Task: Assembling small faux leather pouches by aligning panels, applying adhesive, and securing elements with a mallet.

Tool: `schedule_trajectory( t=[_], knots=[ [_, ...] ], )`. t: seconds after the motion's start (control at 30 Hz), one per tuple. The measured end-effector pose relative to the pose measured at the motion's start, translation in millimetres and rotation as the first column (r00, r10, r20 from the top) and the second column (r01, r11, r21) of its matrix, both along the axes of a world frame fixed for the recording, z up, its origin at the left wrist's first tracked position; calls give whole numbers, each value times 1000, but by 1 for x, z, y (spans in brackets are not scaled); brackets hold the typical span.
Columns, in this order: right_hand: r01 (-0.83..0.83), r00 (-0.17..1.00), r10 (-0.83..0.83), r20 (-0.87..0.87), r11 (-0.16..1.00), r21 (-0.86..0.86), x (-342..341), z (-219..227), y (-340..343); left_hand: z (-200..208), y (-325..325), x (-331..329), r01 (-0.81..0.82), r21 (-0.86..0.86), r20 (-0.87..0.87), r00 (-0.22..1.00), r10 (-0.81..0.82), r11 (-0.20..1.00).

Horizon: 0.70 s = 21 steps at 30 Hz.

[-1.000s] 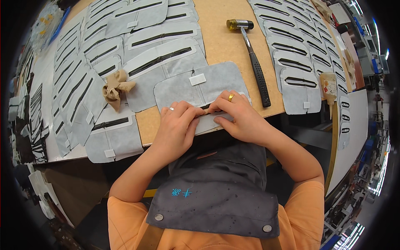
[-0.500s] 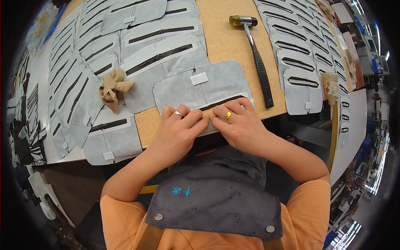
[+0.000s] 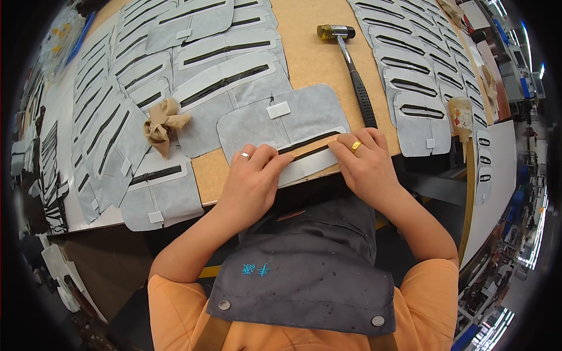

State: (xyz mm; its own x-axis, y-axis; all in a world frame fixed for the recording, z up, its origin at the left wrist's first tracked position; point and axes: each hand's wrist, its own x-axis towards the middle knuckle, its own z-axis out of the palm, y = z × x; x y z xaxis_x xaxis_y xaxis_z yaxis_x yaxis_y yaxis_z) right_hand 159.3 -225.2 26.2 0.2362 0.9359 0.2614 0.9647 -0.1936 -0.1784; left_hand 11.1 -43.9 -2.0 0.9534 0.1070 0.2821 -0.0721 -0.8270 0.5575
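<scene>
A grey fabric panel (image 3: 310, 108) with a small white tab lies at the table's front edge. Its long slot, lined with black strips, gapes open, and tan board shows between the strips. My left hand (image 3: 252, 178) pinches the strip along the slot's near side at its left end, thumb stretched along it. At the right end of the same strip my right hand (image 3: 370, 164) has its fingers and thumb closed on the panel. The fingertips partly cover both ends of the slot.
A mallet (image 3: 354, 73) with a black handle lies to the right of the panel. Left of it sits a crumpled tan cloth (image 3: 165, 127). Rows of similar grey panels (image 3: 228, 73) overlap on the left and right. A stained bottle-like container (image 3: 461, 117) stands far right.
My hands have moved apart from the middle of the slot to its two ends. The slot has opened wider, with its near strip drawn toward me.
</scene>
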Motion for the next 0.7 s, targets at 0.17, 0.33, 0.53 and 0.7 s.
schedule_trajectory(
  t=[0.17, 0.33, 0.53, 0.7],
  knots=[
    [21, 875, 55, -481, 988, 151, -32, -5, 27, 3, 2, -2, -55, -83, 18, 998, 57, 995],
    [-11, 927, 38, -372, 997, 75, -32, -8, 32, 6, 6, -17, -64, -64, -47, 997, 61, 996],
    [-98, 986, 103, -131, 994, 38, -34, -11, 30, 6, 9, -39, -89, 203, -22, 995, 96, 975],
    [-84, 977, 78, -197, 996, -21, -36, -7, 36, 4, 13, -52, -140, 103, -21, 990, 143, 985]
  ],
)
